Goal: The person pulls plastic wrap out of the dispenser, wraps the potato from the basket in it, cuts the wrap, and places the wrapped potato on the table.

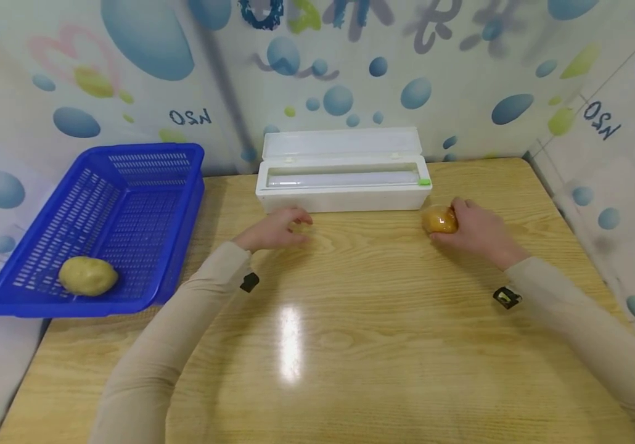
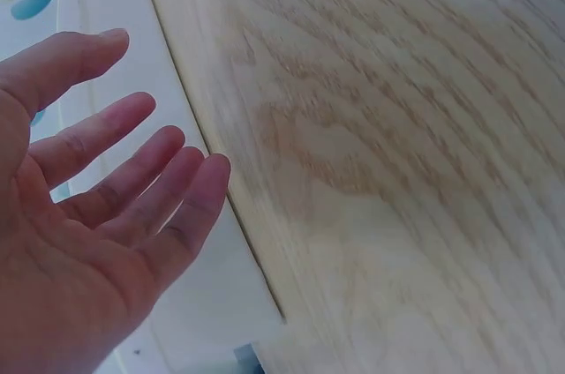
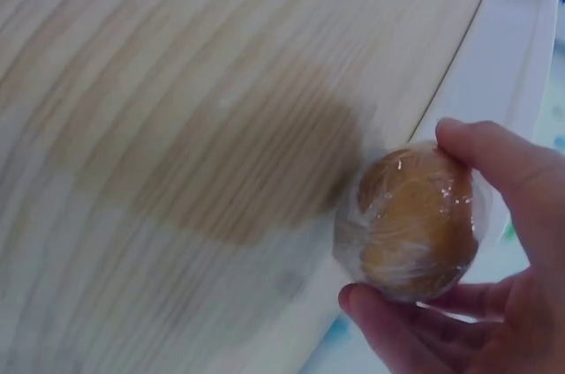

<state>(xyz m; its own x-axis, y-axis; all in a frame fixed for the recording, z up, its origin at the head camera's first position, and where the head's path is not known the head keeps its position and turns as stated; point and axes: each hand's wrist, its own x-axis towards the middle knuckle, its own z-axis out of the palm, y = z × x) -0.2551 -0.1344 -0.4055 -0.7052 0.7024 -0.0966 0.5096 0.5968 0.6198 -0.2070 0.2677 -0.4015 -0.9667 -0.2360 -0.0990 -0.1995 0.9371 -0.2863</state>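
Observation:
In the head view my right hand (image 1: pixel 478 233) grips a round golden-brown item wrapped in clear film (image 1: pixel 439 220), just off the right end of a white cling film box (image 1: pixel 345 200). Thumb and fingertips press on opposite sides of this wrapped item (image 3: pixel 415 224) in the right wrist view; its exact kind is hard to tell under the shiny film. My left hand (image 1: pixel 278 229) holds nothing, its fingers loosely bent in front of the box's left end. The left wrist view shows that palm (image 2: pixel 97 242) with fingers spread. The box lid (image 1: pixel 342 143) is raised, and a film roll (image 1: pixel 345 179) lies inside.
A blue plastic basket (image 1: pixel 180 246) stands at the left of the wooden table (image 1: pixel 351 357), with a potato (image 1: pixel 88 275) in its near end. Behind the table hangs a white wall covering (image 1: pixel 351 74) with blue and green spots. A green slider (image 1: pixel 424 182) sits at the box's right end.

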